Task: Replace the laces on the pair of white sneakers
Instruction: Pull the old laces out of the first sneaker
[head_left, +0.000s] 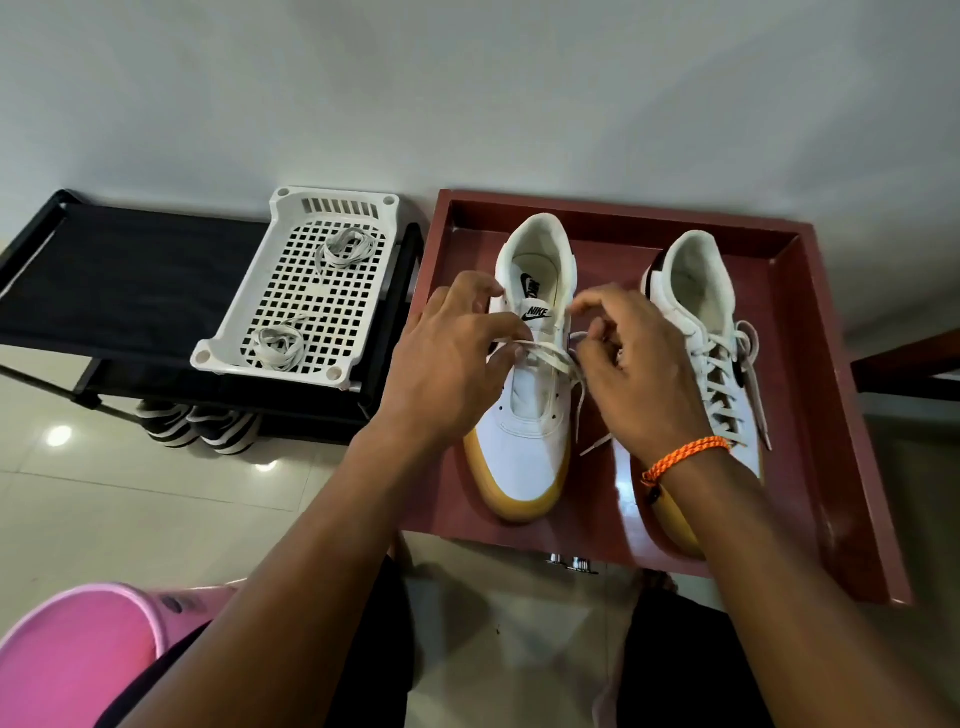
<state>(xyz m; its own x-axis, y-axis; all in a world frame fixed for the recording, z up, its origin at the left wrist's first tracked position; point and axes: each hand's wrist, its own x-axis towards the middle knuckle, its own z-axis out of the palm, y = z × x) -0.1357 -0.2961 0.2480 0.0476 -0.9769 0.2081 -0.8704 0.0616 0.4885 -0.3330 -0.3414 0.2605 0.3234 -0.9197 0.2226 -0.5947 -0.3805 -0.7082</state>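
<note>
- Two white sneakers sit side by side in a red tray (810, 415).
- The left hand (447, 364) pinches a white lace (550, 356) across the left sneaker (524, 415).
- The right hand (639, 374) grasps the same lace.
- The right sneaker (701, 312) is laced.
- Two lace bundles lie in a white basket (234, 338).

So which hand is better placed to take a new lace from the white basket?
Probably the left hand: it is on the side nearer the white basket, where the two coiled laces lie. The right hand would have to cross over the sneaker.
</note>
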